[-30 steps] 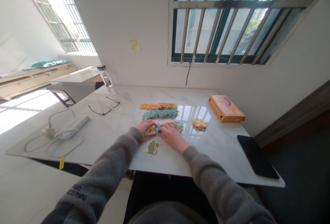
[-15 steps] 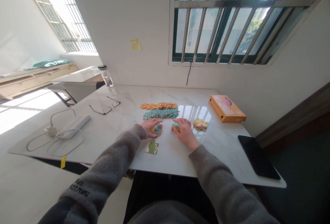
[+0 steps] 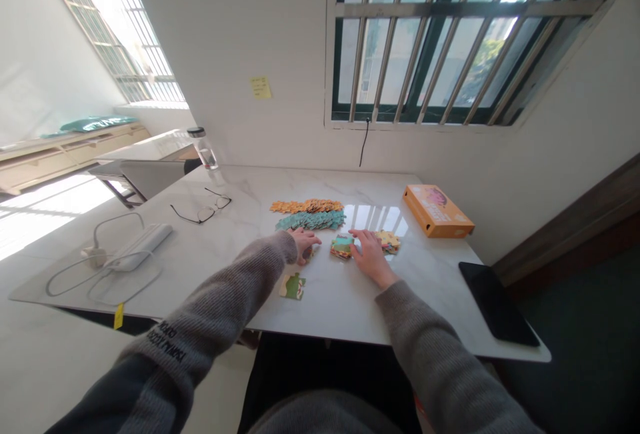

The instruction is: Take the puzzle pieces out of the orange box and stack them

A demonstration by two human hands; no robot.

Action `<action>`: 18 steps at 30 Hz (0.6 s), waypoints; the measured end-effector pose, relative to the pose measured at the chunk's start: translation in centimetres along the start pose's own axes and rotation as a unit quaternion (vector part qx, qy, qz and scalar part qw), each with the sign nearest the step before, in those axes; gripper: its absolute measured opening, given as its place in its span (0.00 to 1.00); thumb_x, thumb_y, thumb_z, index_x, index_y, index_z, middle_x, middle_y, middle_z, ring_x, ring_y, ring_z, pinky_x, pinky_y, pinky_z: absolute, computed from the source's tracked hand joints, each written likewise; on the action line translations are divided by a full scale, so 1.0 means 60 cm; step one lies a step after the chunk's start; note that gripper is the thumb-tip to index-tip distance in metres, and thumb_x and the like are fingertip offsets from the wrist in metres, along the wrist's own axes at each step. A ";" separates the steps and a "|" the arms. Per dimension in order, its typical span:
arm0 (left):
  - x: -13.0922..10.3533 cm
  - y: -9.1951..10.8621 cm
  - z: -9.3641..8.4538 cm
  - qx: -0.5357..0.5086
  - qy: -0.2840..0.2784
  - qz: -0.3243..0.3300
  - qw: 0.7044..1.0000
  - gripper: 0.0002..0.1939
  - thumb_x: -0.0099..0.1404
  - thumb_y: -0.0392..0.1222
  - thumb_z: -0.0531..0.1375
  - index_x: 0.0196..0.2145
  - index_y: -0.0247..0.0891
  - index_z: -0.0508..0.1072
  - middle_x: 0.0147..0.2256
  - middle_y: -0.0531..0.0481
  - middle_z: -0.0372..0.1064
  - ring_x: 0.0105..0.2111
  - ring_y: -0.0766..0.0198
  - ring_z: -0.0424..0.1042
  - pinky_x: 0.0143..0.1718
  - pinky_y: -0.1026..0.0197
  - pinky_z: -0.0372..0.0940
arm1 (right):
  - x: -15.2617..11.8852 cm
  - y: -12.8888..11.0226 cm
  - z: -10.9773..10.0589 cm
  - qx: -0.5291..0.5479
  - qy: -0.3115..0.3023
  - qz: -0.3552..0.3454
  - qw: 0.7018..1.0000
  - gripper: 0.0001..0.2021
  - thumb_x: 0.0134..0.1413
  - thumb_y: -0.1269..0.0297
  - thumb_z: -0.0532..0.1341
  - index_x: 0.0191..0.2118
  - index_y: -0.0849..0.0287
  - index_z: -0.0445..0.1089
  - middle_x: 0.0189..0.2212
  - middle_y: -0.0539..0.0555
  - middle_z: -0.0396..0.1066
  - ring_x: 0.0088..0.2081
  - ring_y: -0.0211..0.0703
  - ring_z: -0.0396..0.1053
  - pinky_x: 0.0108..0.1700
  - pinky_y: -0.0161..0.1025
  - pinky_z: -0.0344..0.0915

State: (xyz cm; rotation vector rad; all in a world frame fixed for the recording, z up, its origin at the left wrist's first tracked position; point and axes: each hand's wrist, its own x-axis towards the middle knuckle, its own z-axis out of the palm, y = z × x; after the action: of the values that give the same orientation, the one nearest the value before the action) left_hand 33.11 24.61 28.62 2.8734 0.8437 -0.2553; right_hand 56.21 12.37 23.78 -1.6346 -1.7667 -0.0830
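My left hand point(image 3: 303, 245) is over a small pile of jigsaw pieces point(image 3: 310, 255), its fingers stretched out and apart; the hand hides most of that pile. My right hand point(image 3: 372, 258) lies with fingers spread between two more piles. By its fingertips is a stack of jigsaw pieces point(image 3: 342, 246) with a green and teal piece on top. Beyond its knuckles, partly covered, are yellowish jigsaw pieces point(image 3: 391, 242). A green and white jigsaw piece point(image 3: 293, 286) lies alone nearer to me, below my left hand.
Behind the hands run a row of teal pieces point(image 3: 311, 221) and a row of orange pieces point(image 3: 307, 206). An orange box point(image 3: 438, 211) and a black tablet point(image 3: 497, 302) are at right. Glasses point(image 3: 206, 211), a bottle point(image 3: 203, 149) and a corded power strip point(image 3: 145, 246) are at left.
My right hand has shifted right, off the middle stack, which now shows. My left hand has moved slightly right and covers more of its pile.
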 end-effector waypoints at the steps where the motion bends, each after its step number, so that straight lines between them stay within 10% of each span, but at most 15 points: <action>1: -0.001 0.002 -0.003 0.004 -0.005 -0.003 1.000 0.38 0.44 0.40 0.70 0.55 0.50 0.70 0.51 0.42 0.68 0.49 0.38 0.66 0.45 0.40 0.65 | 0.000 -0.001 -0.001 0.000 -0.001 0.001 1.000 0.16 0.59 0.68 0.57 0.53 0.58 0.68 0.44 0.58 0.72 0.48 0.54 0.66 0.52 0.50 0.59; 18: -0.017 -0.002 -0.021 0.042 -0.062 -0.019 0.997 0.40 0.48 0.41 0.68 0.60 0.49 0.63 0.55 0.44 0.65 0.53 0.42 0.63 0.47 0.42 0.65 | -0.006 -0.001 0.001 -0.019 -0.057 -0.014 0.998 0.21 0.58 0.56 0.63 0.55 0.56 0.67 0.49 0.58 0.71 0.52 0.55 0.65 0.55 0.50 0.59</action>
State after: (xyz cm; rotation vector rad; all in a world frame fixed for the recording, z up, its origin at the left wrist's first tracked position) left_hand 32.33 24.42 30.07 2.8845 0.8841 -0.4784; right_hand 56.11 12.08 23.55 -1.6711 -1.8847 -0.0382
